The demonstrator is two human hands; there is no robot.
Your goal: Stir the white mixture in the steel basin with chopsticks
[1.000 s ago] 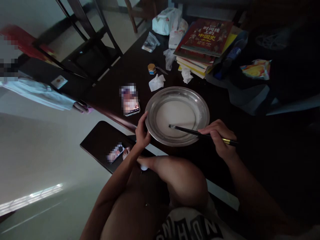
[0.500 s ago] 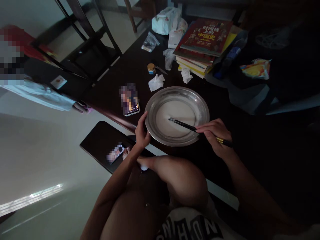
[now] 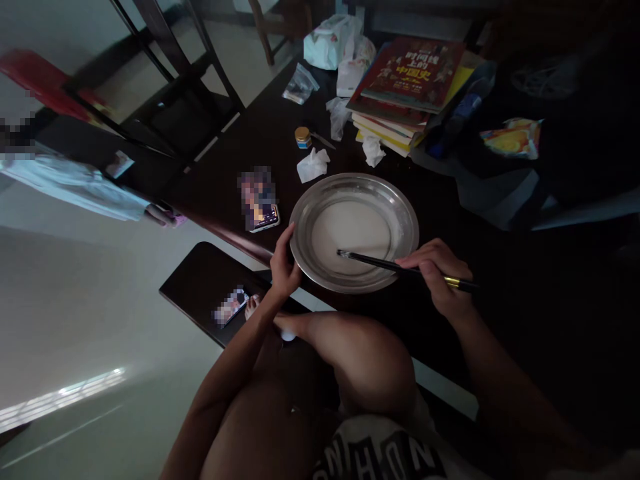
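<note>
A round metal basin [image 3: 404, 200] stands near the front edge of the dark table, with a pale, whitish mixture [image 3: 350, 223] in its bottom. My left hand [image 3: 285, 268] grips the basin's left rim, the thumb on the outer edge and the other fingers partly hidden beneath. Between the fingers of my right hand [image 3: 440, 275] is a pair of black chopsticks [image 3: 370, 259] with gold bands. Their wet, whitish tips reach into the basin, over the near left part of the mixture. My right hand is closed, beyond the basin's right rim.
Behind the basin lie crumpled tissues [image 3: 313, 165], a small gold-lidded jar [image 3: 303, 137] and a stack of books [image 3: 407, 73]. A phone [image 3: 259, 200] rests left of the basin; another phone [image 3: 231, 307] is on the bench [image 3: 193, 280]. Another person's sleeve [image 3: 85, 190] shows at far left.
My right hand has drawn slightly right, and the chopstick tips have moved nearer to me within the basin. My left hand and the basin have stayed in place.
</note>
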